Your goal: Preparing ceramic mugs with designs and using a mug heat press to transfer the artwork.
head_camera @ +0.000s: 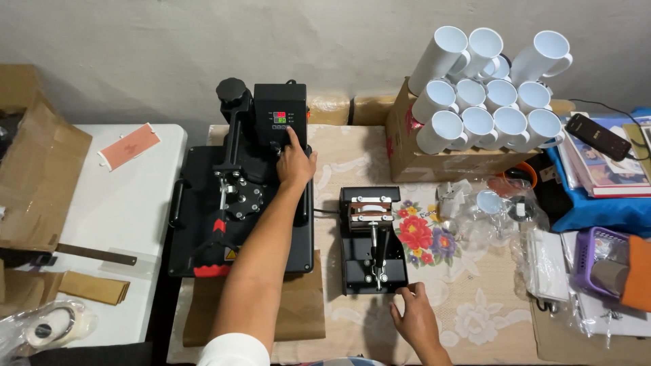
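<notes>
- In the head view, we see the left hand (296, 165) stretched far out over the large black flat heat press machine (241, 203), which sits on the left part of the table.
- Its index finger is extended and the tip touches the button row just under the red-lit display of the black control box (279, 112) at the far end of that press; the other fingers are curled in and pinch nothing.
- The right hand (413, 317) lies at the near edge of the table, fingers loosely spread, with the fingertips touching the near right corner of the small black mug press (373, 240); it grips nothing.
- The small press stands in the middle of the table on a cream lace-patterned tablecloth (475, 305), just left of a printed red and purple flower motif (424, 234).
- A sheet of brown paper (298, 308) lies under the near end of the large press.
- Far right, we see a stack of white ceramic mugs (488, 91) lying on their sides on a brown cardboard box (420, 159), mouths turned our way.
- Clear plastic wrapping (502, 210) lies crumpled near the box, to the right of the small press.
- On the left, a white side table (129, 203) carries a torn cardboard carton (34, 176).
</notes>
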